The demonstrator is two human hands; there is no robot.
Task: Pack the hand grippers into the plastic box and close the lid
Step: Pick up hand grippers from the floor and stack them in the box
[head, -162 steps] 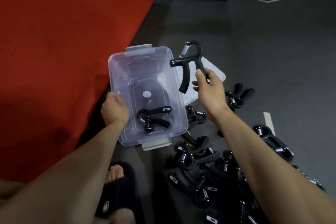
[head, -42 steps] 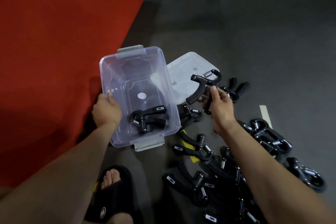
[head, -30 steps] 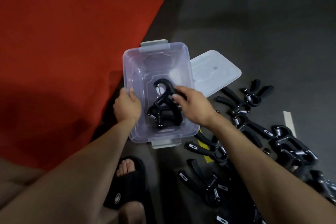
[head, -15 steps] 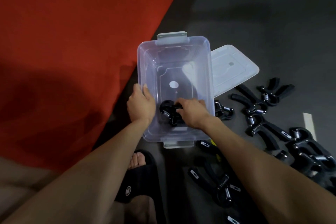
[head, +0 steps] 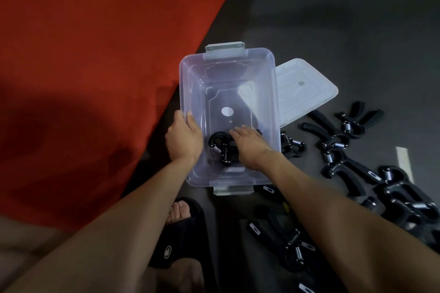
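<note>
Since the frame half a second back, right hand (head: 250,144) has flattened from a curled hold to fingers spread and extended, palm down over the grippers inside the box; it no longer seems to clasp anything, though the underside is hidden. Red mat (head: 95,54) lies beyond the left knuckles, dark floor (head: 333,19) past the right fingertips. Plastic box (head: 228,54) sits open between the two hands; left hand (head: 183,139) grips its near-left wall, thumb outside, fingers hooked over the rim, steadying it. Lid (head: 304,88) lies off, flat on the floor, just beyond and right of the right fingertips, partly tucked behind the box wall. Loose hand grippers (head: 345,147) are scattered right of the right wrist and along the forearm, well over a dozen by appearance. Packed grippers (head: 220,146) rest under and just left of the right fingers, at the near end of the box; count looks like two, overlap makes it uncertain. Judgement: task early, most of the box floor bare, bulk of the pile unpacked, lid not yet fitted.
</note>
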